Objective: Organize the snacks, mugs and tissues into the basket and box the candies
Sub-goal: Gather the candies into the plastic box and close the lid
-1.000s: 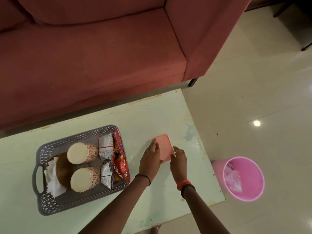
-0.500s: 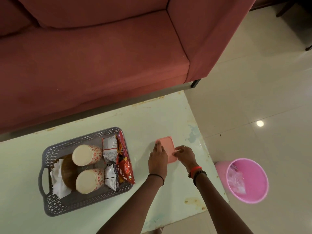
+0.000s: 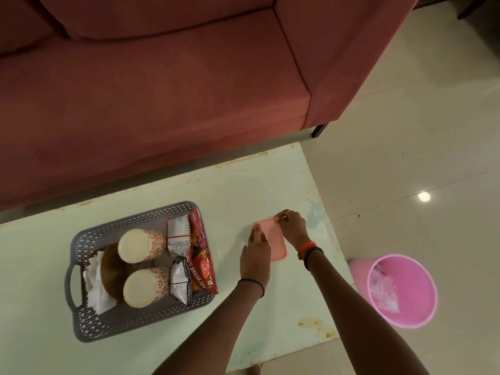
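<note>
One basket [image 3: 89, 324] sits near the table's [image 3: 243, 185] left edge. In it lie two mugs [image 3: 140, 246] on their sides, side by side, a wad of tissues [image 3: 94, 288] against the handle end, one red snack bag [image 3: 200, 255] standing along the right wall, and two small silver packets [image 3: 177, 234] between mugs and bag. A brown round thing [image 3: 109, 269] lies under the mugs; what it is I cannot tell. One pink box [image 3: 274, 240], lid on, lies flat near the table's right edge. The left hand [image 3: 255, 257] rests palm down on its left side, fingers together and stretched to the far left corner. The right hand [image 3: 293, 226] bends over the far right corner, fingertips curled and pinching the lid's edge. One pink bin [image 3: 405, 320] stands on the floor past the right edge.
</note>
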{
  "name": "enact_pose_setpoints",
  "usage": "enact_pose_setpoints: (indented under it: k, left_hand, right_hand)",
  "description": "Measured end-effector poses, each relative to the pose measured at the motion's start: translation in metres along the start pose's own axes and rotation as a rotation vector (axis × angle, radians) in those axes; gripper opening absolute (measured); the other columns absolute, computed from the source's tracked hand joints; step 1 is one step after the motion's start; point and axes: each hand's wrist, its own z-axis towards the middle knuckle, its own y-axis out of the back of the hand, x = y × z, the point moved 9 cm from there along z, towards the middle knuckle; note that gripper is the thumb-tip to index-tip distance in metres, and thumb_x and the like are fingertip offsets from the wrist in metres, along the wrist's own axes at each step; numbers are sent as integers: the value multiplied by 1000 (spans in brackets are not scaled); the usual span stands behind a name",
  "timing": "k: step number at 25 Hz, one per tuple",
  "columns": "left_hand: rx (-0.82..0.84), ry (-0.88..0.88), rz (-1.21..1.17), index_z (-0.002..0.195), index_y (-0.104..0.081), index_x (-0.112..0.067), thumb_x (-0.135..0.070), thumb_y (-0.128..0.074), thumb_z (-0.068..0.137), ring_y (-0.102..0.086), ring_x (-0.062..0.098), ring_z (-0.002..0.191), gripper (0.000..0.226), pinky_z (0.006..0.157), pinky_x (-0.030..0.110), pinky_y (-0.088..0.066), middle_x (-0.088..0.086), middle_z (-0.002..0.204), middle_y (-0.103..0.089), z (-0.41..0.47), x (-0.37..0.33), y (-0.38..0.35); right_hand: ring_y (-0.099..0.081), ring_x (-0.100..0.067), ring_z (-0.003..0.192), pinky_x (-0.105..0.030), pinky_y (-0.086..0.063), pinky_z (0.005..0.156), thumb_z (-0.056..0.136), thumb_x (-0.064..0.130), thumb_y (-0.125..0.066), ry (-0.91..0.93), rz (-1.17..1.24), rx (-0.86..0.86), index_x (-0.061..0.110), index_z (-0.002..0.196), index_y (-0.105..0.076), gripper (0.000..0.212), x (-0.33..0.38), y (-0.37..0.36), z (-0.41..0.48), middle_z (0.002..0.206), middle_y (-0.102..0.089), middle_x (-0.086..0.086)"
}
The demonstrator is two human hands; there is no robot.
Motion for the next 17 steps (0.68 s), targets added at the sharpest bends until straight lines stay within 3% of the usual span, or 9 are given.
enact_pose_setpoints:
  k: [4, 7, 10, 12, 14, 17]
  left_hand:
    - [-17, -10, 28, 146, -22, -1, -7, -46, 97, -41, 25, 136, 55, 108, 36, -43, 14, 157, -18, 1, -1, -1]
    - [-17, -48, 61, 147, -19, -2, -11, -47, 97, -33, 26, 141, 58, 115, 35, -33, 14, 158, -14, -1, -2, 0]
    - [-113, -48, -91, 146, -24, -11, -19, -55, 93, -34, 24, 139, 61, 114, 33, -35, 10, 155, -22, -11, 2, 11]
    - [-261, 134, -405, 139, -36, -9, -15, -61, 89, -46, 26, 128, 56, 100, 34, -49, 12, 144, -37, -24, 19, 20]
    - [-350, 418, -732, 129, -44, -1, -14, -64, 86, -54, 32, 115, 49, 87, 33, -51, 17, 131, -44, -40, 40, 7]
    - [-170, 751, -1111, 123, -44, 4, -22, -65, 87, -56, 34, 108, 50, 84, 35, -49, 20, 120, -49, -56, 42, -44]
  right_hand:
    - [-57, -21, 90, -22, -41, 76, 91, 2, -48, -26, 67, -37, -1, 98, -69, 22, -3, 3, -4, 107, -69, -17]
    - [-61, -26, 94, -26, -46, 80, 92, 7, -50, -48, 135, -65, 0, 102, -66, 21, -8, 6, -12, 107, -69, -17]
    - [-61, -23, 91, -25, -43, 77, 91, 8, -51, -54, 182, -59, 5, 108, -62, 21, -17, 7, -22, 103, -69, -13]
    - [-58, -20, 87, -26, -43, 76, 90, 6, -51, -50, 191, -53, 7, 110, -62, 23, -24, 10, -26, 99, -69, -11]
    - [-59, -21, 85, -33, -50, 81, 90, 6, -51, -50, 223, -44, 8, 111, -64, 25, -33, 10, -30, 95, -68, -9]
    - [-65, -29, 96, -40, -52, 94, 93, 6, -48, -84, 311, 0, 6, 117, -65, 28, -46, 6, -36, 101, -69, -11]
